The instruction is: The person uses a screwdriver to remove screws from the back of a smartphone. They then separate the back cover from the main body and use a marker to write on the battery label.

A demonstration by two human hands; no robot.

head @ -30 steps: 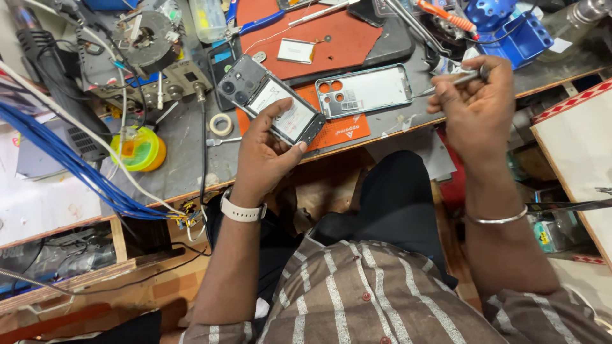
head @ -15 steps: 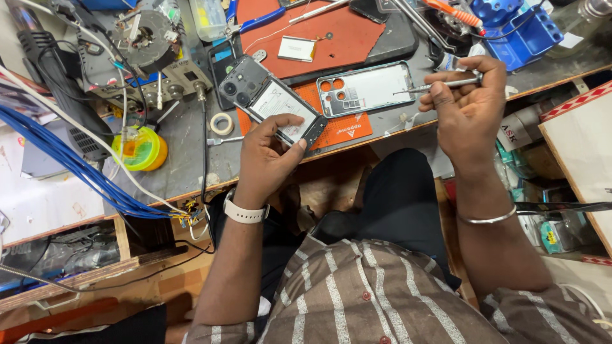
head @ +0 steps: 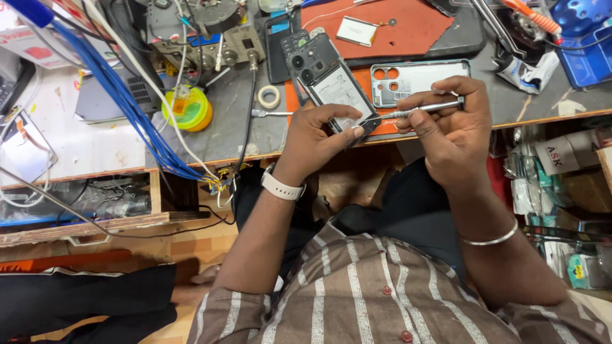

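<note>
My left hand (head: 319, 137) grips the near end of an opened dark phone (head: 326, 79) that lies back-up at the bench's front edge, its camera end pointing away from me. My right hand (head: 449, 127) holds a thin metal screwdriver (head: 421, 109) level, its tip at the phone's lower right corner beside my left thumb. A silver phone back cover (head: 417, 76) with camera cut-outs lies just behind my right hand on an orange mat (head: 395, 28).
A roll of tape (head: 268, 96), metal tweezers (head: 268, 113) and a yellow-green tub (head: 188, 108) lie left of the phone. Blue cables (head: 121, 95) run across the bench's left side. A blue tray (head: 583, 38) and loose tools sit at the back right. Shelves hold packets at right.
My right hand has come left and nearer with the screwdriver, bringing its tip to the phone's near corner. My left hand still grips the phone.
</note>
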